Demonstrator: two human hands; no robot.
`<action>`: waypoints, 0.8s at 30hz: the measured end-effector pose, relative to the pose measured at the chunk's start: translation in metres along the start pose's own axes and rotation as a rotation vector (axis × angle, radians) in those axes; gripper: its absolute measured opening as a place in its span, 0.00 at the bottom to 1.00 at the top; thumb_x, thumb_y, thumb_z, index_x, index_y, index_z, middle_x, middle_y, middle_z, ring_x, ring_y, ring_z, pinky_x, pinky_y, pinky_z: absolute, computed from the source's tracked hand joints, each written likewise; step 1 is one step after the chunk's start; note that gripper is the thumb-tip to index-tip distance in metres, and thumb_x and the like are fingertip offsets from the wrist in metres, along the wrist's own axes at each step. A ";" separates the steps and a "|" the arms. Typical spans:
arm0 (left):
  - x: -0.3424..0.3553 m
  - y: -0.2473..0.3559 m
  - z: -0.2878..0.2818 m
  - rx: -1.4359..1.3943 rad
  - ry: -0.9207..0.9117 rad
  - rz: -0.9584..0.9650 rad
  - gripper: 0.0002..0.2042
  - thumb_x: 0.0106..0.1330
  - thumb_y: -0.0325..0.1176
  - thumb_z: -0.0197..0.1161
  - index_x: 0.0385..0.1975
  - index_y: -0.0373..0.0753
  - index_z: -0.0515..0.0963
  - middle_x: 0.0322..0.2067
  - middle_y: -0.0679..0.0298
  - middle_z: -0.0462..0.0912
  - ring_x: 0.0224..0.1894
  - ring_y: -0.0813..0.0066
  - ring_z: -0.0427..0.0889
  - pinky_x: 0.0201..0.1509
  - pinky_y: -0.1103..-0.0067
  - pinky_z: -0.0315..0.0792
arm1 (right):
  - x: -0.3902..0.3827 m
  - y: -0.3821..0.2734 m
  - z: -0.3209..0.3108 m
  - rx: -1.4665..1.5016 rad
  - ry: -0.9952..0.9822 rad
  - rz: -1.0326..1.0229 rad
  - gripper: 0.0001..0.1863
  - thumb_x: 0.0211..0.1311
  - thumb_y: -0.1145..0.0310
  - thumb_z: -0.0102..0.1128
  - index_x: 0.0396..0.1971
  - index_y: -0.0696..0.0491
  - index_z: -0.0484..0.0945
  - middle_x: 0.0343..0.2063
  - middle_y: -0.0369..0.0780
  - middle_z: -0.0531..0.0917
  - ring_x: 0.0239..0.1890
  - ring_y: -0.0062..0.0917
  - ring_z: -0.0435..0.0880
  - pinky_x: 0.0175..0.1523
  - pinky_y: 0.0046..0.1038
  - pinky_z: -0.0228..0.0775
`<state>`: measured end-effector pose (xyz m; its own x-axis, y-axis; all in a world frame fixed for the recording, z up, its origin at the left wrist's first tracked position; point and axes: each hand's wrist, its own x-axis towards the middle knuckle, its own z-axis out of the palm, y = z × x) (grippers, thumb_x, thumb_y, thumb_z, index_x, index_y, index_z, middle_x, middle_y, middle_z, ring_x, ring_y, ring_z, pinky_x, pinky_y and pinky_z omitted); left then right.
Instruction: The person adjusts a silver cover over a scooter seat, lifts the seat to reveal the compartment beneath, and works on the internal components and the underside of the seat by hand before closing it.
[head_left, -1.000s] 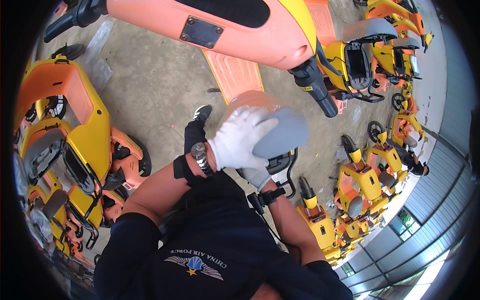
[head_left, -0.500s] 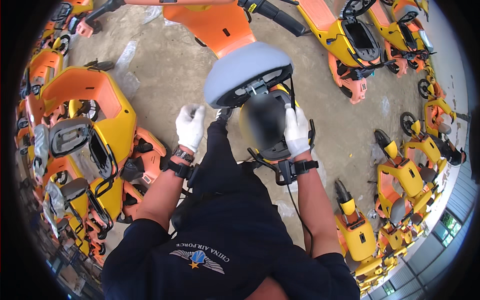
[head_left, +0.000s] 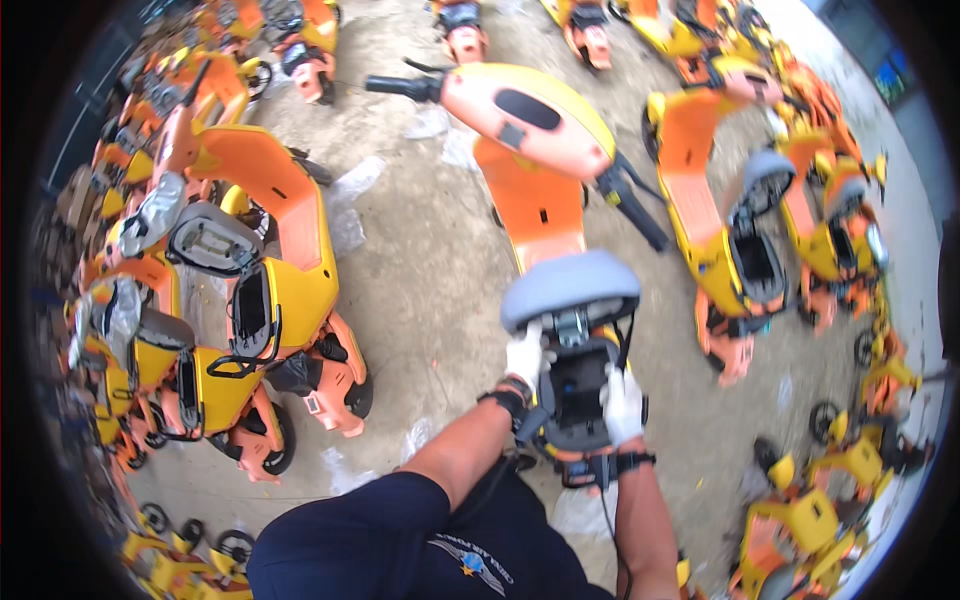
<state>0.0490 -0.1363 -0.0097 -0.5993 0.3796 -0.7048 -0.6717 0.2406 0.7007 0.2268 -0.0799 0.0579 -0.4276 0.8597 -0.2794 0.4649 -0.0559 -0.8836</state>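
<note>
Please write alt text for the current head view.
A person's white-gloved left hand and right hand flank the open compartment of a scooter, its grey seat tipped up; other yellow-and-orange scooters stand around.

White-gloved left hand: at the left rim of an open black plastic storage compartment, fingers blurred.
White-gloved right hand: at the compartment's right rim.
Rounded grey padded seat: tipped up at the compartment's far end.
Yellow-and-orange plastic scooter: bears that seat, its black-gripped handlebar at the far end.
Left and right: similar yellow-and-orange scooters in numbers, some seats raised.
Grey-brown concrete floor: crumpled translucent plastic sheeting lies left of the central scooter.
</note>
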 end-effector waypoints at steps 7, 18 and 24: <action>0.074 -0.093 0.033 -0.052 0.420 0.127 0.18 0.61 0.40 0.56 0.23 0.27 0.78 0.24 0.42 0.80 0.33 0.43 0.81 0.35 0.61 0.71 | -0.014 0.017 -0.013 0.024 -0.056 0.209 0.18 0.70 0.56 0.44 0.40 0.55 0.76 0.14 0.32 0.72 0.14 0.16 0.68 0.19 0.22 0.56; 0.076 -0.111 0.004 0.006 0.245 0.101 0.13 0.59 0.35 0.55 0.32 0.29 0.79 0.32 0.39 0.81 0.34 0.45 0.81 0.35 0.64 0.72 | 0.009 0.027 -0.028 0.084 -0.025 0.227 0.19 0.71 0.53 0.44 0.42 0.53 0.76 0.12 0.30 0.69 0.11 0.14 0.64 0.16 0.20 0.54; 0.002 -0.017 -0.041 0.033 -0.385 -0.283 0.10 0.63 0.33 0.58 0.35 0.31 0.79 0.31 0.53 0.85 0.26 0.65 0.84 0.29 0.75 0.79 | 0.032 0.029 -0.048 0.203 0.076 0.225 0.16 0.70 0.57 0.43 0.37 0.54 0.75 0.13 0.31 0.69 0.09 0.14 0.63 0.14 0.19 0.52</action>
<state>0.0417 -0.1765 -0.0275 -0.1858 0.5974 -0.7801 -0.7673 0.4077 0.4950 0.2639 -0.0302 0.0411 -0.2688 0.8491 -0.4547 0.3740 -0.3430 -0.8616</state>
